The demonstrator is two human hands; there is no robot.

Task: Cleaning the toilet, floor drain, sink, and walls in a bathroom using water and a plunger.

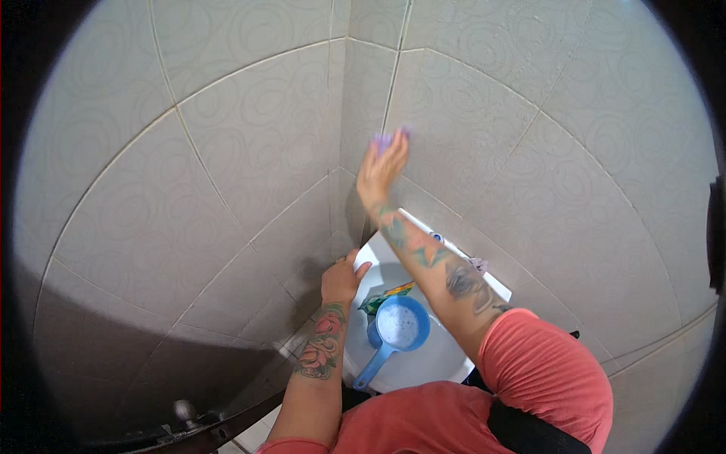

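My right hand (383, 163), slightly blurred, is raised at the tiled wall near the corner, holding a purple cloth or sponge (383, 141); I cannot tell whether it touches the tiles. My left hand (342, 278) grips the left rim of a white basin (378, 250). Inside the basin sits a blue dipper (402, 324) of foamy liquid, its handle toward me, beside a green and yellow packet (376, 301). On the basin's back ledge, partly hidden by my right forearm, are a small blue and white item (436, 238) and a crumpled pale purple thing (478, 265).
Beige patterned tile walls (189, 166) meet in a corner behind the basin. At lower left are a dark curved edge (249, 406) and a metal knob (184, 410), with some pale floor tiles (253, 435) beside them. A dark object (713, 234) is at the far right edge.
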